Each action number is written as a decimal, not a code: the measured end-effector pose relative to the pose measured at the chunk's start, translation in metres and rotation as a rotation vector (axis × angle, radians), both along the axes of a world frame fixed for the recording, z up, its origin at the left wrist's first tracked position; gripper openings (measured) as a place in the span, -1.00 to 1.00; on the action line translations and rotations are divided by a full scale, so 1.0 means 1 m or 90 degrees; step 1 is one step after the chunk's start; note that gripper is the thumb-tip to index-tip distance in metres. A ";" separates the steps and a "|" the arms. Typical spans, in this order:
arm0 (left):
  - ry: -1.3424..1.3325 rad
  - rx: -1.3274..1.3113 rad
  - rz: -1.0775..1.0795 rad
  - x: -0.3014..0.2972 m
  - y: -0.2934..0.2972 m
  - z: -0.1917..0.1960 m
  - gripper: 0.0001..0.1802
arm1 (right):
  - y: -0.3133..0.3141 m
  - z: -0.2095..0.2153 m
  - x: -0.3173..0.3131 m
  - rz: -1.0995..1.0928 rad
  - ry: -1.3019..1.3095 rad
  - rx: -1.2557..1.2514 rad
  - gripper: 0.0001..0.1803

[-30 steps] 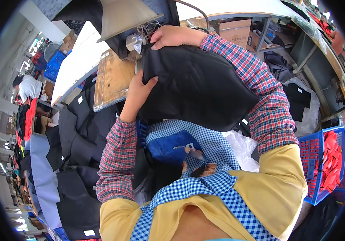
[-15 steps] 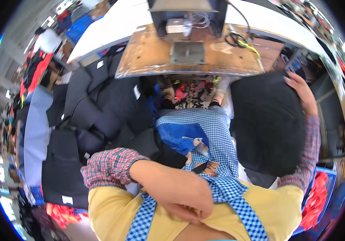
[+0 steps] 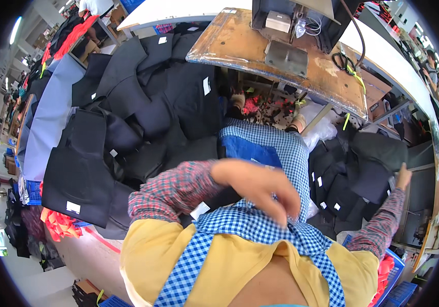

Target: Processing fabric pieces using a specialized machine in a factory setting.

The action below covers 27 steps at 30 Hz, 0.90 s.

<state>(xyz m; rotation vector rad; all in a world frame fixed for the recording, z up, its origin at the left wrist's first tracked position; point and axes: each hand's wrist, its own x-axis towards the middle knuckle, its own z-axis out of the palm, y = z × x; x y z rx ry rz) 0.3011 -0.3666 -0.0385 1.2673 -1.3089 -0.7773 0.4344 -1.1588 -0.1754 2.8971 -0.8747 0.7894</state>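
My right hand [image 3: 404, 177] is stretched out to the right, its fingers closed at the edge of a black fabric panel [image 3: 380, 148]. That panel lies over a pile of similar black pieces [image 3: 339, 192], several with small white labels. Part of the right fingers is hidden by the panel edge. In front of my chest, above the blue checked apron [image 3: 240, 225], hangs my left hand [image 3: 263, 187]. Its fingers point downward and are smeared by motion; I see nothing in them. A blue cloth patch [image 3: 253, 151] lies across my lap.
A large heap of black fabric pieces [image 3: 153, 107] fills the left side. Ahead stands a worn wooden work board [image 3: 229, 38] with a machine base, a metal plate [image 3: 287, 57] and black-handled scissors [image 3: 343, 62]. A blue crate [image 3: 396, 271] with red cloth sits at lower right.
The black panel in my right hand went from upright beside my lap down onto the right-hand pile. My left hand moved up and right, away from my chest. The view shifted.
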 end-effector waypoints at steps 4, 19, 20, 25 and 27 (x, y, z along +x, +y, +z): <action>-0.047 0.219 0.554 0.075 0.110 -0.040 -0.75 | 0.172 -0.112 0.001 0.194 -0.161 0.518 -0.67; -0.265 0.644 1.266 0.179 0.336 -0.222 -0.37 | 0.468 -0.015 -0.040 0.583 -0.016 0.284 -0.79; -0.273 0.645 1.274 0.170 0.345 -0.215 -0.37 | 0.488 -0.004 -0.040 0.625 -0.019 0.268 -0.80; -0.485 0.119 1.348 0.120 0.342 -0.151 -0.65 | 0.580 0.057 -0.052 0.797 -0.017 0.319 -0.73; -0.392 0.094 1.263 0.102 0.310 -0.095 -0.77 | 0.605 0.085 -0.049 0.905 -0.062 0.279 -0.68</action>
